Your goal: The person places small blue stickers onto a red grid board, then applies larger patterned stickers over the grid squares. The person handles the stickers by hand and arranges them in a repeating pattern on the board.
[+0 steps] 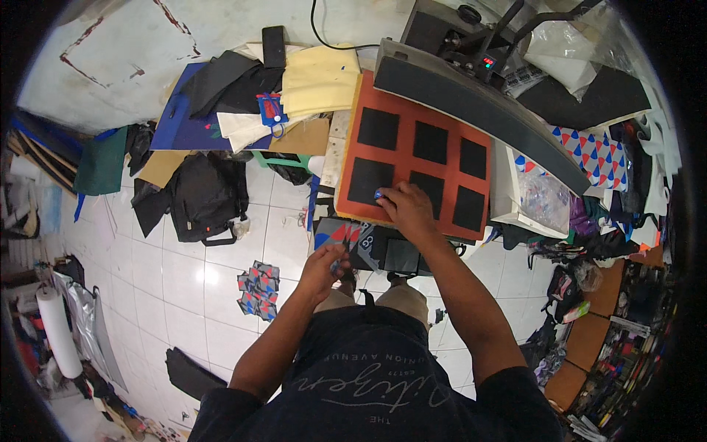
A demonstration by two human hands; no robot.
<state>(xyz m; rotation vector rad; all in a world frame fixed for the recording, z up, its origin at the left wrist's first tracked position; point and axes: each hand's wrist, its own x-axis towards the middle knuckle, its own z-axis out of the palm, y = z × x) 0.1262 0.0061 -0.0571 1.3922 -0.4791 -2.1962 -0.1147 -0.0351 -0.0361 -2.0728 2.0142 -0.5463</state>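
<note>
The shirt [383, 368] bears the clearest print: pale grey lettering across its chest, upside down in this view, with one large slanting script word and smaller lines of plain capitals above and below it. On the press [482, 110], a small display [488, 63] glows with red digits above a blue-green light. Large pale letters, partly hidden, mark a dark piece [368, 249] below the press.

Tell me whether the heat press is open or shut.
The heat press is open: its orange pad lies exposed, six black squares visible, with the right hand over it.
</note>
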